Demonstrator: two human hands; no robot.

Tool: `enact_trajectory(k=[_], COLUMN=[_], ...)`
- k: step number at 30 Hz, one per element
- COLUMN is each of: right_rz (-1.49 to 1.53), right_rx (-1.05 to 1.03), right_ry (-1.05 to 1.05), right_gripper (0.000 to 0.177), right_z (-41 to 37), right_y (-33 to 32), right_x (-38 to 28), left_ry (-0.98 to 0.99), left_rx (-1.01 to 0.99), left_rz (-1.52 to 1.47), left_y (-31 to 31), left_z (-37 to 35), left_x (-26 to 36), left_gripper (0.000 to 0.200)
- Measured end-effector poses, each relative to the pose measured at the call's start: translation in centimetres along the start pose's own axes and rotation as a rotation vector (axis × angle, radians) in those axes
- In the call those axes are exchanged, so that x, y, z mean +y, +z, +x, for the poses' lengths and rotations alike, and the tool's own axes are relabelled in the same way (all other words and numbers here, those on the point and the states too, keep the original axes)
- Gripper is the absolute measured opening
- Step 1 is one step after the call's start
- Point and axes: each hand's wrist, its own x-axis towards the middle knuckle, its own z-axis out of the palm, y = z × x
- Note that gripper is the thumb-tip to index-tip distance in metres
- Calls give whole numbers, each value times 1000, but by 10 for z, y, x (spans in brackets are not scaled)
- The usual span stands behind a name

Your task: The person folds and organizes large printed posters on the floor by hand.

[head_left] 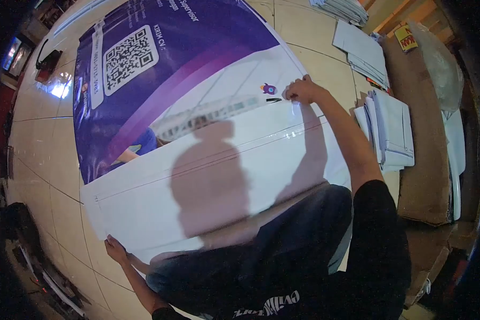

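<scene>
A large printed banner [208, 69], purple and white with a QR code, lies spread over the floor. Its near part is a broad white strip [133, 213] crossed by thin reddish lines, and my head's shadow falls on it. At the strip's lower left corner, my left hand [116, 250] is closed on the banner's edge. My right hand [304, 89] has its fingers curled and pinched at the banner's right side, where the print meets the white strip. Just left of those fingers are a small printed rocket [268, 89] and a short dark mark.
Glossy tiles make up the floor [45, 160]. On the right are stacked folded white sheets [392, 128], more white sheets [361, 50] and a large cardboard box [424, 144] with clear plastic. My legs [250, 240] are bent at the banner's near edge. Dark items line the left.
</scene>
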Motion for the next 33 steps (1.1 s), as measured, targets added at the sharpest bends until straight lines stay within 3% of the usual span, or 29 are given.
enact_trajectory(k=[2,5,7,9,11,14,16,17,19,20,21,23,24,25,26,27,28,29,30,31,33], right_rz=[-32,-90,353,504,469,712,1076,1079,780,786,959,1160,1128,1224,1554,1254,1699,1368,1138,907,1008], right_rx=[44,57,571,1009,871,409,388,387,766,763,726,653,430,486,426,209,372,382,388,421,494], right_ry=[-66,-83,245,326,631,900,885,878,646,634,577,571,428,596,664,738,451,583,597,627,540], right_gripper=[10,15,25,41,50,42,44,44,31,31,29,28,31,32,33,36,43,50,52,53,53], right_z=[-1,-14,-31,-49,-104,-192,-227,-231,-231,-225,-216,-206,-203,-226,-232,-244,-251,-253,-259,-246,-192], right_y=[4,5,4,65,110,148,160,165,175,171,163,164,210,214,188,172,188,192,210,222,197], right_x=[6,6,4,47,49,22,0,-1,0,3,8,14,61,51,24,19,20,26,47,62,39], left_ry=[75,-197,-171,-144,-126,-53,-121,-181,-83,11,-27,-13,40,172,327,189,195,192,-190,52,-96], left_rx=[89,-4,20,54,76,32,6,-24,16,51,42,111,88,11,-96,-103,-14,-124,-10,237,126], left_rz=[66,-125,-99,-77,-157,-322,-297,-265,-209,-155,-102,-121,-430,-164,479,320,100,631,246,112,119], left_y=[4,-4,-2,-4,-10,-7,-11,-15,-15,-15,-22,-13,0,12,19,30,38,13,5,2,-20], left_z=[4,12,15,15,3,1,-4,-4,-1,0,1,19,24,42,50,43,35,23,13,7,2], left_x=[-3,-14,-19,-14,16,-20,-22,-20,-9,0,29,3,-37,-97,-143,-152,-135,-70,-25,-2,42], left_gripper=[42,40,39,38,37,37,37,37,36,36,34,34,34,31,37,39,31,28,27,31,30])
